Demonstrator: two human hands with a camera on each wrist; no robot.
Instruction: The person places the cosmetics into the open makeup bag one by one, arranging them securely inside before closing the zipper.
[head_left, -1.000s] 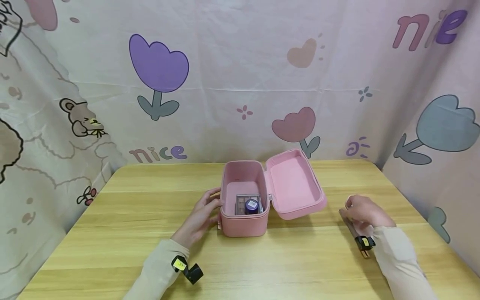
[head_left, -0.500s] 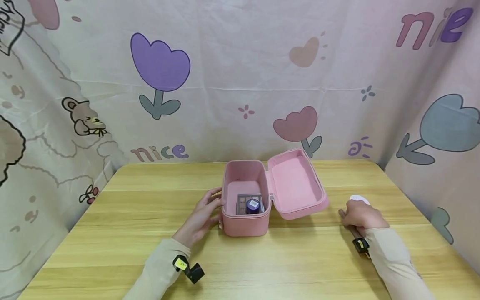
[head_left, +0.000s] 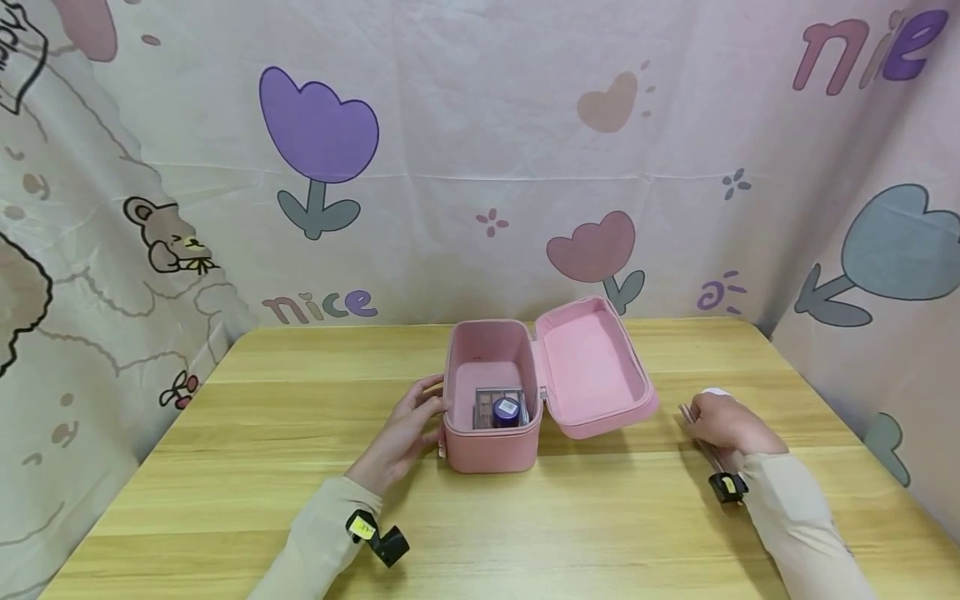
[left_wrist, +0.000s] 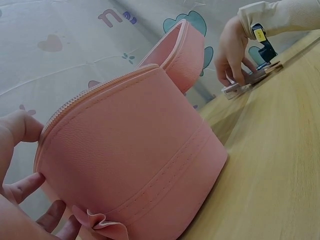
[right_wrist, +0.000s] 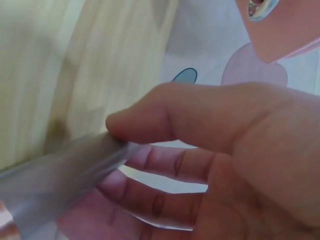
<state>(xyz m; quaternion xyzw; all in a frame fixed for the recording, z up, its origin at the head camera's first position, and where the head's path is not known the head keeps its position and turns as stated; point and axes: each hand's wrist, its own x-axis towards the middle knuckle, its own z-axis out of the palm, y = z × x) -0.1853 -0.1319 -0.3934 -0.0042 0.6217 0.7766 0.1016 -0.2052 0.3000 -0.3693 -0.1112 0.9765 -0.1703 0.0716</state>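
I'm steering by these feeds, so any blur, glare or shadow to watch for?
Right wrist: the greyish item is blurred, the table behind it soft; head: pale sheen on the table's near side, soft shadow below the open lid; left wrist: tilted framing, but stitching on the pink case shows clearly.

a pale yellow wood-grain table spreads beneath and between both hands. on it, just beside the left hand and touched by that hand's fingers, a pink leather-look box stands upright, its lid open towards the right hand. a slim greyish cylinder gripped by the right hand is close to the table; whether they touch cannot be told.
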